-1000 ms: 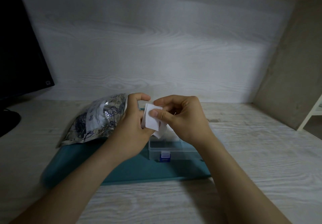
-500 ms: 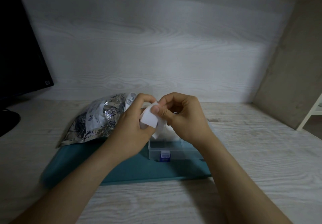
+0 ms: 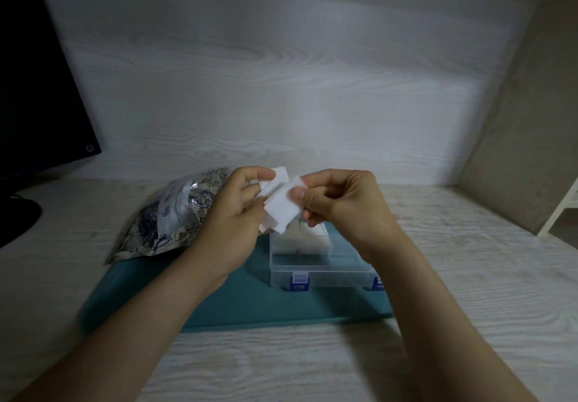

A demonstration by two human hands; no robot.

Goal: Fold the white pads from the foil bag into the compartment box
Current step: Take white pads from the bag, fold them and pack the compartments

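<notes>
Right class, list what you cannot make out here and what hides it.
Head view:
Count of white pads: the left hand and right hand cover their edges, and they are blurred.
Far compartments of the compartment box: behind hands and pads.
Mouth of the foil bag: behind the left hand.
The monitor: cut off by the left edge.

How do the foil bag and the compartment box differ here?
The foil bag is opaque, crinkled silver with printed drawings; the compartment box is clear plastic with blue latches. The bag lies left, partly off the teal mat; the box sits right of it. Both rest on the mat.
</notes>
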